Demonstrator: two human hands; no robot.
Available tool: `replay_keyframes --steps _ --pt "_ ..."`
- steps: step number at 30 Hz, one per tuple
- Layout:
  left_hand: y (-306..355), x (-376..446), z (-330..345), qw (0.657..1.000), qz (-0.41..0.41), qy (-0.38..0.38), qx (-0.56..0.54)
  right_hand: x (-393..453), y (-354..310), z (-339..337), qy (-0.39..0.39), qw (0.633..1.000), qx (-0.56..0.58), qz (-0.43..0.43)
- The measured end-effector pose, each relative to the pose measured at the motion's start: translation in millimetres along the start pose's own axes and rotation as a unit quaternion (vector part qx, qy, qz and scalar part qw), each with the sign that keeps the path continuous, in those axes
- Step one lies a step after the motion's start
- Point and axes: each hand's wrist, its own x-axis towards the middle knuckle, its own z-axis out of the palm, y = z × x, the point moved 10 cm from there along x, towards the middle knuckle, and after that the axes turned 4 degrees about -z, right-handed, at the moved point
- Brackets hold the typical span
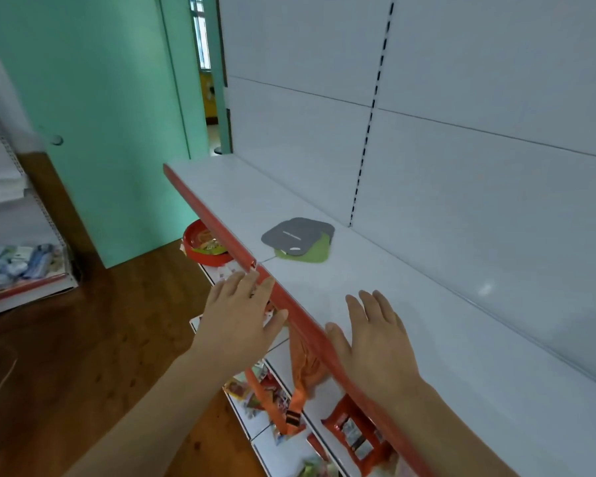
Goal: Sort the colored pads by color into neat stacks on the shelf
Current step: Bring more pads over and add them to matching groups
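White shelf (427, 304) w/ red front edge, mint wall behind. Grey pads (295, 233) atop green pad (312, 253), mid-shelf near back panel. Left hand (240, 320) & right hand (375, 342) flat, fingers straight, holding nothing.

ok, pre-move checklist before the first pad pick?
1. Left hand free: ok, open, holding nothing.
2. Right hand free: ok, open over the shelf.
3. Pads within view: ok, grey pads overlap the green pad.
4. Pads sorted: not ok, colors still mixed in one pile.
5. Pad count: cannot tell, layers overlap.
6. Bare shelf for stacks: ok.
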Motion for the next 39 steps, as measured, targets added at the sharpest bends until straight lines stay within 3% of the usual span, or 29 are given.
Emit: replay_keyframes --steps 10,20,24,32,37,39 --pt "-65 141 33 0.994 0.093 -0.047 -0.038 107 -27 44 -0.015 0.993 -0.005 0.118" --pt "-58 244 76 0.991 0.075 -0.106 -0.036 177 -4 70 -0.023 0.98 -0.019 0.198" --pt "-47 270 86 0.988 0.055 -0.143 -0.033 193 10 70 -0.023 0.968 0.012 0.25" --pt "-45 303 112 0.944 0.055 -0.261 -0.192 195 29 73 -0.022 0.92 0.163 0.355" --pt "-51 348 79 0.928 0.127 -0.212 -0.278 182 40 43 0.082 0.89 0.188 0.407" --pt "-52 359 79 0.907 0.171 -0.264 -0.281 170 41 35 0.1 0.87 0.192 0.443"
